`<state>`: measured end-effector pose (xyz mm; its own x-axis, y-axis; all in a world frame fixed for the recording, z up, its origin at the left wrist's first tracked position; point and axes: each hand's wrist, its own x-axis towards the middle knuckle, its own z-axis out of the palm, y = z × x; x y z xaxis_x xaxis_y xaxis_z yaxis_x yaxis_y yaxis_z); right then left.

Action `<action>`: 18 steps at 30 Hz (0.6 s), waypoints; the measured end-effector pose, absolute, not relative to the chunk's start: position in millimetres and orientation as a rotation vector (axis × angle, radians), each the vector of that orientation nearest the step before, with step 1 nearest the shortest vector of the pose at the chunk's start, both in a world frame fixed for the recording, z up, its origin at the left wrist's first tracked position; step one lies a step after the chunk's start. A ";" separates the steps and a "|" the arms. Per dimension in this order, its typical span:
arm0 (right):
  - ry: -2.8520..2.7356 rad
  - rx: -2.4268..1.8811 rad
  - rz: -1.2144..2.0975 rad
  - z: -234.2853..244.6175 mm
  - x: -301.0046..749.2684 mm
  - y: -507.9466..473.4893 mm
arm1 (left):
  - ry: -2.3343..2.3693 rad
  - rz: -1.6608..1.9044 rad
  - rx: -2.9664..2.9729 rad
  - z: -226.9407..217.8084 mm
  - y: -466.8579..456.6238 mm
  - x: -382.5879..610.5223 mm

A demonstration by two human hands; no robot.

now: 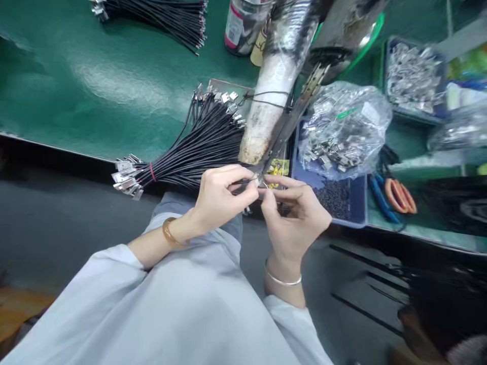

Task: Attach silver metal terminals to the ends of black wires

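Close together at the table's front edge, both hands pinch at a small shiny metal piece (259,179); its exact kind is too small to make out. My left hand (224,195) has thumb and forefinger closed on its left side. From the right, my right hand (291,210) grips it between thumb and fingers. Just above the fingertips hangs the lower end of a dark metal bar (287,126), beside a white wrapped tube (264,109). Behind my left hand lies a bundle of black cables (190,147) with metal terminals, tied with a red band (152,172).
Right of the hands stands a blue tray (359,205) with small black parts and a plastic bag (352,114) of metal pieces. Pliers with orange handles (400,195) lie beyond it. Another cable bundle (163,17), a jar (243,28) and a bin of metal parts (413,76) are farther back.
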<state>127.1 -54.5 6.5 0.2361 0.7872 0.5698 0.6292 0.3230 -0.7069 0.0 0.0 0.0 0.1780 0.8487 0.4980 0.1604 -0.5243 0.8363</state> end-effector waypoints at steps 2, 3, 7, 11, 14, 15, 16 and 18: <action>-1.464 -1.389 0.164 6.3 128.0 -54.8 | 0.955 1.381 1.831 0.5 0.4 0.1; -1.464 -1.395 0.163 6.2 128.4 -55.3 | 0.953 1.372 1.836 0.7 0.2 -0.4; -1.463 -1.406 0.200 6.3 129.2 -60.5 | 0.931 1.298 1.861 0.9 -4.4 -6.2; -1.370 -1.402 0.171 7.3 129.1 -69.3 | 0.843 1.130 2.000 -2.2 -10.4 -17.9; -1.229 -1.325 0.013 9.6 129.8 -72.5 | 0.747 1.043 2.089 0.7 -12.6 -33.8; -1.186 -1.273 -0.037 10.5 130.4 -72.2 | 0.732 1.064 2.082 4.4 -12.9 -41.6; -1.150 -1.218 -0.080 11.4 131.3 -71.4 | 0.732 1.118 2.058 9.5 -12.8 -50.8; -1.100 -1.116 -0.148 12.5 133.3 -68.3 | 0.832 1.234 1.994 23.0 -11.9 -72.1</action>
